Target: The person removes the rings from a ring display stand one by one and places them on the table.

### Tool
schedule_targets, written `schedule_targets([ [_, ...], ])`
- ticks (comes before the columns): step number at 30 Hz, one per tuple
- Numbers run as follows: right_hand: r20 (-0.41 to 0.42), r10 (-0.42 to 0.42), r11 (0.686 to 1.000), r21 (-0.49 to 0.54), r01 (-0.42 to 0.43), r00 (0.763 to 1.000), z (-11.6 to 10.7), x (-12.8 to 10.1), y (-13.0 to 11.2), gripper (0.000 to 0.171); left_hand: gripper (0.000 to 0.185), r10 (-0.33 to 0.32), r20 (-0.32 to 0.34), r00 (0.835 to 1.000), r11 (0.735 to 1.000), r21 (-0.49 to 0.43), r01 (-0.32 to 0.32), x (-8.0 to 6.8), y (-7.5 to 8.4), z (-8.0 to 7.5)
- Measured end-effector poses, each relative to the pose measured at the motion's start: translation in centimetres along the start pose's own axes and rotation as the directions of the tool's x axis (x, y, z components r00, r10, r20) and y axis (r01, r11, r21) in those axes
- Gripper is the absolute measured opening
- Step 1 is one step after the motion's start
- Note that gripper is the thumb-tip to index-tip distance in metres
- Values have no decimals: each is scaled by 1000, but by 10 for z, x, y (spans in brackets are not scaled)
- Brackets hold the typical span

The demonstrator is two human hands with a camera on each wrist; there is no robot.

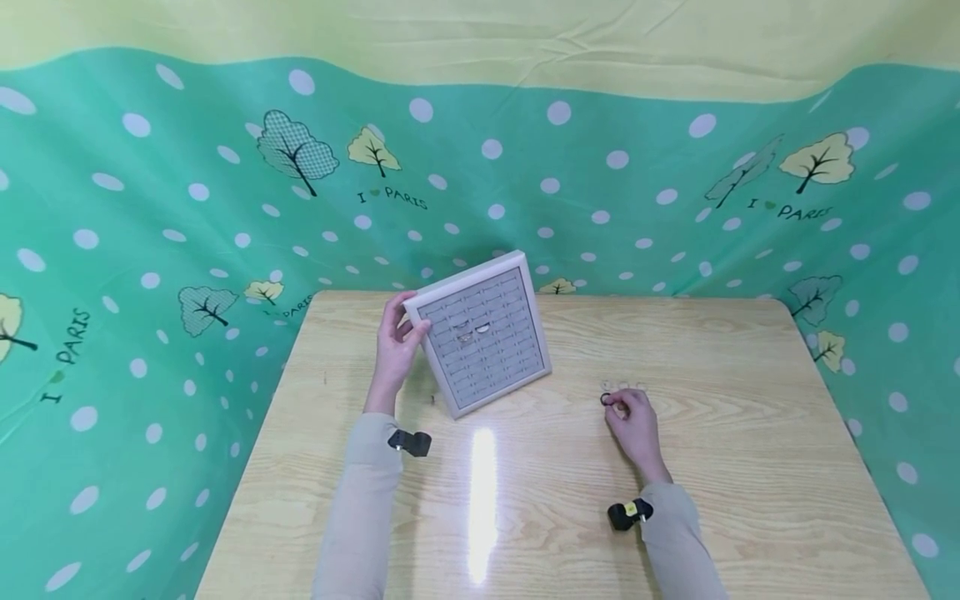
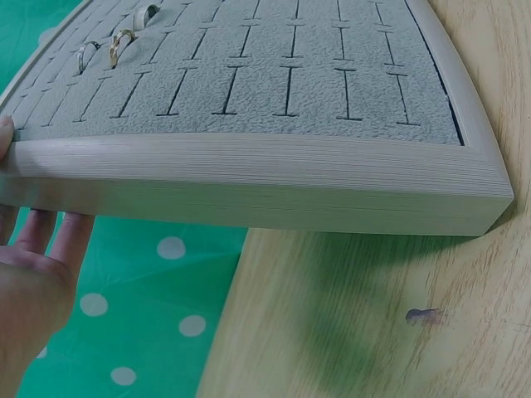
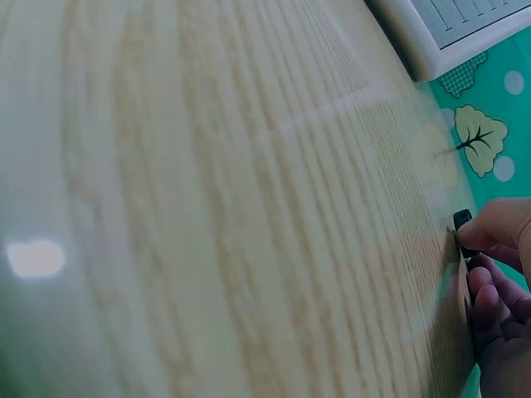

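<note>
From the head view, my left hand (image 1: pixel 395 342) grips the left edge of the pale grey, velvet-lined ring display tray (image 1: pixel 483 333), thumb on the front rim and fingers curled behind, so the tray stands tilted up on its lower edge with its slotted face turned toward me. A few rings (image 1: pixel 471 331) sit in the slots near the middle of it. My right hand (image 1: pixel 633 421) lies on the light wooden counter (image 1: pixel 735 433), well to the right of the tray, with thumb and fingertips pinched together on a small dark ring (image 1: pixel 606 399) that is still down at the counter surface. Two or three faint pale rings (image 1: pixel 628 386) lie just beyond it. A green dotted cloth with trees (image 1: pixel 187 217) hangs behind and around the counter.

From the left wrist view, the tray's wooden-toned side wall (image 2: pixel 249 182) fills the picture, one corner resting on the counter (image 2: pixel 373 315) and the rest raised. My fingers (image 2: pixel 50 240) show below its underside, propping it; my thumb tip presses the edge at far left. Rings stand in slots (image 2: pixel 120 46) near the top left.

From the right wrist view, blurred counter grain takes up most of the frame. My right fingers (image 3: pixel 498 240) close on the dark ring (image 3: pixel 461 220) at the right edge, low against the wood. The tray's corner (image 3: pixel 431 41) shows at the top.
</note>
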State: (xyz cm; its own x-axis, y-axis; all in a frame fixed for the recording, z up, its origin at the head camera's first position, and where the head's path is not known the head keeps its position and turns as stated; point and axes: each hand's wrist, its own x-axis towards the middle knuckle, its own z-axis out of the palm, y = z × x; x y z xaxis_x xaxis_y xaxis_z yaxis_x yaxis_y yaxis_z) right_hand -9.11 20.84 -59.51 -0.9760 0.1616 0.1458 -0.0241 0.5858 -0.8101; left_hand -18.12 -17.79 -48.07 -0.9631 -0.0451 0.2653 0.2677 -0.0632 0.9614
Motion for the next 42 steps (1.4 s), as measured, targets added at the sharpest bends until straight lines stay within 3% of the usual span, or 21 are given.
schedule_targets([
  [16,-2,24,998,63,-24,1000,-4,-1,-2,11,54,-2,9,1000,1000,-22,2,1,1,0],
  [26,3,84,992,93,-83,996,-9,2,-11,19,52,20,5,1000,1000,-13,-19,2,-2,0],
  [31,16,71,993,97,-72,997,-7,7,-22,21,52,24,4,1000,1000,-9,-24,2,0,-1],
  [42,88,52,971,229,-71,995,16,20,-58,23,53,13,7,1000,999,-34,-13,2,-1,-1],
])
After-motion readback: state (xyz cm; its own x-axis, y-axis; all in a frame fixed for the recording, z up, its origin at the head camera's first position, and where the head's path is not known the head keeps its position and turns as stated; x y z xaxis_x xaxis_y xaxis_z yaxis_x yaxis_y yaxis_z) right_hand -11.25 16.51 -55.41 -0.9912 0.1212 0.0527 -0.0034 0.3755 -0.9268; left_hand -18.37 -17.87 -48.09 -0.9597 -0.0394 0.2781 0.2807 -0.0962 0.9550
